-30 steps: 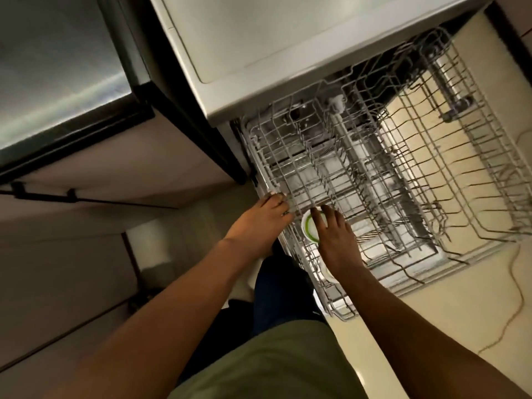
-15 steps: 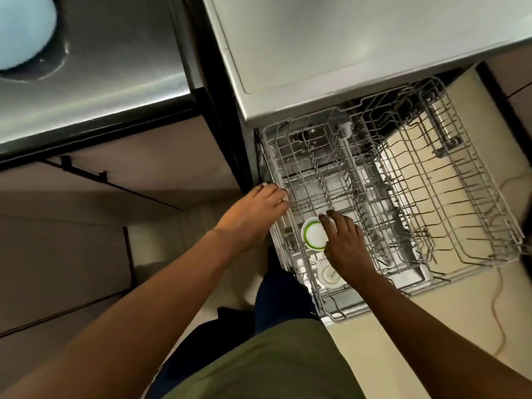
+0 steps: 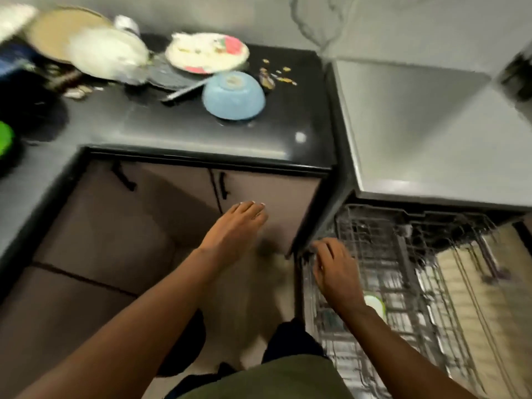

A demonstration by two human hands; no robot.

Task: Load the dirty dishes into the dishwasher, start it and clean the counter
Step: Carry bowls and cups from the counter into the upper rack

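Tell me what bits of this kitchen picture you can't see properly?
- Piled dishes at the counter's back left, head view: motion blur smears them, and the picture's edge cuts some off.
- White cup with a green rim in the dishwasher rack: the right hand and wrist cover part of it.
- Right fingertips: blurred, so whether they touch the rack is unclear.
- Green thing: cut off by the left edge.

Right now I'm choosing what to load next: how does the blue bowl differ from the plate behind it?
The blue bowl sits upside down, its base up; the plate lies face up. The bowl is plain blue; the plate is whitish with pink and food scraps on it. The bowl stands nearer the counter edge. Both rest on the counter, untouched.
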